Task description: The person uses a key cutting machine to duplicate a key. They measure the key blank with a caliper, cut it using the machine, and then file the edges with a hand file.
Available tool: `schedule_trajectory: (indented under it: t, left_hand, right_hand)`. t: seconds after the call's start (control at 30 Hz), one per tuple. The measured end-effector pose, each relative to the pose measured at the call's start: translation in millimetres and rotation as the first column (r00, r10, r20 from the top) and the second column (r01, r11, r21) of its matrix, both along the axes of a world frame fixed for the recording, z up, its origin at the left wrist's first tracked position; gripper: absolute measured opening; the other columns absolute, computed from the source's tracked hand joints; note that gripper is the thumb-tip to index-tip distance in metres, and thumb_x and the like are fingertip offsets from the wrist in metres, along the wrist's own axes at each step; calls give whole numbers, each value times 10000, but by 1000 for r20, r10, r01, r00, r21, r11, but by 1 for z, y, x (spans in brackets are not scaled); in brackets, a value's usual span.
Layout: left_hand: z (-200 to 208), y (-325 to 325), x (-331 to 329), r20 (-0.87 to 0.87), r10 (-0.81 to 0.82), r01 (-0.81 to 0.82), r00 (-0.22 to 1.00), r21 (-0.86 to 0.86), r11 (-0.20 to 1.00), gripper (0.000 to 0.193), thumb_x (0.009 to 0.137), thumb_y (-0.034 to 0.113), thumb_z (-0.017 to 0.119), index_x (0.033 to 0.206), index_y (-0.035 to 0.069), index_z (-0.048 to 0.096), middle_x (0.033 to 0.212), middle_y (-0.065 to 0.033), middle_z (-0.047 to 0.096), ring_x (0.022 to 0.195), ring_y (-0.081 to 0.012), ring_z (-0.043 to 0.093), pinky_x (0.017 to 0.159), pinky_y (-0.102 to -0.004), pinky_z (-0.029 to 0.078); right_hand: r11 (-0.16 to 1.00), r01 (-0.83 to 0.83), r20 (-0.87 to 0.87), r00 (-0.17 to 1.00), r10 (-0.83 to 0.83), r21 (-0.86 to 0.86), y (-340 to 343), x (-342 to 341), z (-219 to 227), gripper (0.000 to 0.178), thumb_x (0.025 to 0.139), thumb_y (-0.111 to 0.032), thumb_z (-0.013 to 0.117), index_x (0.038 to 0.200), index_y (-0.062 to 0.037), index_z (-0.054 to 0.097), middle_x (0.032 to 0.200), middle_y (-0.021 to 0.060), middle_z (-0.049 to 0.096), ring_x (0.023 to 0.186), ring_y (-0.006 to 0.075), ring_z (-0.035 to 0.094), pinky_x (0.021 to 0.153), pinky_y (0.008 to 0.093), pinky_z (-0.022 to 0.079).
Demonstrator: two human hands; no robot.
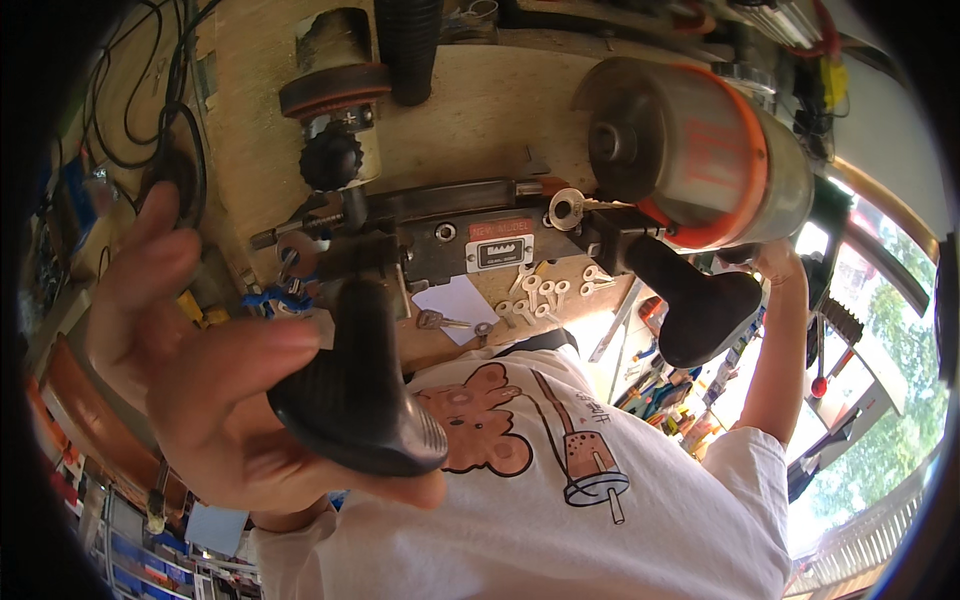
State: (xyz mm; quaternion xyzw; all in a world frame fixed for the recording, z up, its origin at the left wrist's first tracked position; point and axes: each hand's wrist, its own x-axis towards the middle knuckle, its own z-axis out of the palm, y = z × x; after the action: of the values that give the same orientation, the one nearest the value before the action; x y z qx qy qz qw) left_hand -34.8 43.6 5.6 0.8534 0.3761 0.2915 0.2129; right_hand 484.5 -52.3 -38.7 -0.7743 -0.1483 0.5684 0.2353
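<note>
In front of me is a key cutting machine with a dark metal carriage. My left hand is closed around a black clamp knob at its left, fingertips against the sides and some fingers blurred. A second black clamp knob stands at the right, untouched. My right hand is beyond it, below the motor housing, its fingers bent at a dark part I cannot make out. A key sits at the right end of the carriage, blade toward the motor. Another round-headed key is at the left end.
Several loose keys and a white paper lie on the wooden bench. The grey and orange motor housing fills the upper right. A black ridged knob stands upper left; black cables hang at far left.
</note>
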Motion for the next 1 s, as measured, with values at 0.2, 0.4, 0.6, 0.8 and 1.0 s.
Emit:
schedule_trajectory:
  t: [0.2,0.4,0.6,0.8,1.0]
  left_hand:
    - [-4,5,-8,101,-10,11,995,-9,1000,834,564,740,564,1000,34,472,1106,-177,420,1117,-386,394,953,-524,347]
    - [-5,2,-1,151,9,-10,988,5,1000,807,509,710,625,914,22,504,966,-112,488,1084,-333,405,951,-540,355]
    - [-4,0,2,149,46,-42,988,-25,999,790,463,695,666,868,29,537,973,-139,489,1088,-322,404,959,-544,346]
    - [0,-1,-3,141,75,-68,987,-54,996,799,430,678,698,872,32,539,995,-160,484,1096,-317,398,964,-538,338]
    - [0,-4,-1,113,61,-55,992,-60,997,807,436,684,692,877,29,529,1007,-173,469,1096,-313,397,970,-526,329]
  right_hand:
    - [983,14,-43,999,-6,184,-18,-7,4,451,780,-312,536,1140,-42,501,979,119,610,803,279,613,718,401,500]
    - [937,5,-38,999,8,349,-57,-14,-3,488,746,-308,574,1152,-47,499,998,118,602,828,276,605,761,406,496]
    - [967,54,65,995,-72,248,-36,-53,7,335,730,-63,482,1020,-93,647,850,50,669,677,215,618,813,288,442]
    - [979,89,2,996,-91,182,-34,-49,15,322,748,-90,496,1049,-82,610,882,56,648,725,222,603,822,314,438]
    - [978,81,-6,997,-82,190,-36,-35,11,341,751,-130,522,1085,-77,567,932,62,622,785,228,584,834,341,433]
